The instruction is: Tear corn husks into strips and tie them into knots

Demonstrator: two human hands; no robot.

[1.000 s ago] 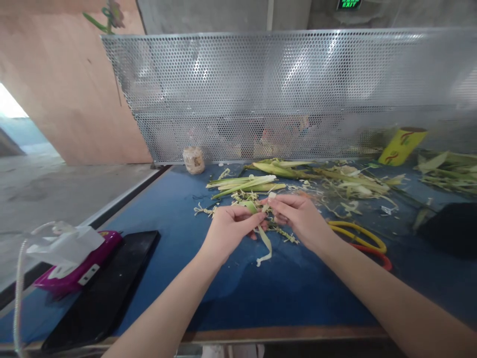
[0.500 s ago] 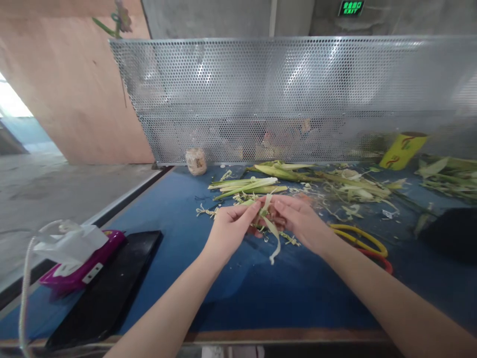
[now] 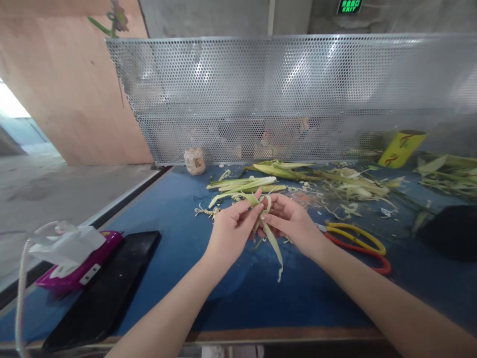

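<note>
My left hand [image 3: 231,231] and my right hand [image 3: 289,221] meet over the middle of the blue table [image 3: 179,223], fingers pinched on a pale green leaf strip [image 3: 274,243]. The strip loops between my fingertips and its loose end hangs down toward the table. More cut leaves [image 3: 246,185] and small scraps lie just behind my hands.
Yellow-and-red scissors [image 3: 357,243] lie right of my right hand. A leaf pile [image 3: 335,179], a yellow tube [image 3: 400,148] and a small jar [image 3: 194,160] sit by the perforated metal screen [image 3: 283,94]. A magenta device [image 3: 76,271] and black tray [image 3: 104,293] are at left.
My hands have folded the leaf strip into a loop and its free end now hangs lower and further right. The hands stayed in the same place.
</note>
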